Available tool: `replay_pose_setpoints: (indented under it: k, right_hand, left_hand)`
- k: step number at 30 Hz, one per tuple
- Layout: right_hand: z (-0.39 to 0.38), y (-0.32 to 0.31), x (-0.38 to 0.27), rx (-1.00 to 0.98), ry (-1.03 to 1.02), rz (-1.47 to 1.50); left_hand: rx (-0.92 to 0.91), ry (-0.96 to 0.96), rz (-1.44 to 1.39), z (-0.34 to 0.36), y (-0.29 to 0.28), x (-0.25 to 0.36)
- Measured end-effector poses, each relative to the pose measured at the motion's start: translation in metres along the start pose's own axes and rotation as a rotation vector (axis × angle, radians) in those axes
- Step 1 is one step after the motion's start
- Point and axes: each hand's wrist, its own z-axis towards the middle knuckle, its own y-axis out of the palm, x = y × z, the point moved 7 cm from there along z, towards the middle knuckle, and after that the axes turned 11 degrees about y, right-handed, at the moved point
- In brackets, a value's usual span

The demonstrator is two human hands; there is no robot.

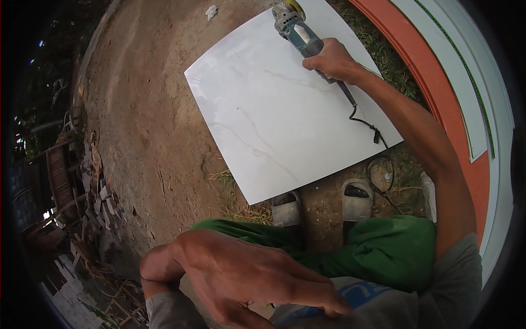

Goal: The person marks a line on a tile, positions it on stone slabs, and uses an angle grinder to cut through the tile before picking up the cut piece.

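Note:
My right hand [333,61] wraps round the body of a teal-and-grey angle grinder [303,37] at the far edge of a large white tile [263,126] with faint grey veins. A yellow disc [296,7] shows at the grinder's head, at the top of the view. From its rear end a black cord [353,112] trails over the tile, with a knotted lump near the right edge. Close in front of my body, my left hand [257,277] is raised away from the tile, thumb and fingers apart and nothing visible in it. Some of its fingers are hidden.
The tile lies on bare brown dirt [148,120] with tufts of grass. My grey sandals [358,200] stand at its near edge, beside loops of cord [381,192]. An orange-red ledge [422,71] runs along the right. Broken scraps [104,205] are heaped at the left.

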Motion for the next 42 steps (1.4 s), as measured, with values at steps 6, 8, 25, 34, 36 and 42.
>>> replay_pose_setpoints:
  k: [6,8,25,34,36,42]
  right_hand:
    - [0.002,0.005,-0.006,0.001,0.000,0.023]
    - [-0.008,0.011,-0.028,-0.024,-0.001,0.005]
    - [-0.048,0.002,-0.113,-0.027,-0.102,0.004]
    - [-0.042,0.004,-0.093,-0.078,-0.120,0.077]
    - [-0.029,-0.021,-0.078,-0.018,-0.116,0.066]
    - [-0.012,-0.010,-0.051,0.112,-0.011,-0.077]
  left_hand:
    - [-0.372,-0.097,-0.016,-0.003,-0.007,0.010]
    - [-0.157,-0.043,0.018,-0.008,-0.008,0.023]
    - [0.391,0.921,0.228,0.024,0.056,0.193]
    - [-0.109,0.831,0.373,0.008,0.023,0.143]
    - [-0.307,0.834,0.354,0.025,0.017,0.129]
    - [-0.264,-0.391,0.576,0.036,-0.084,0.048]
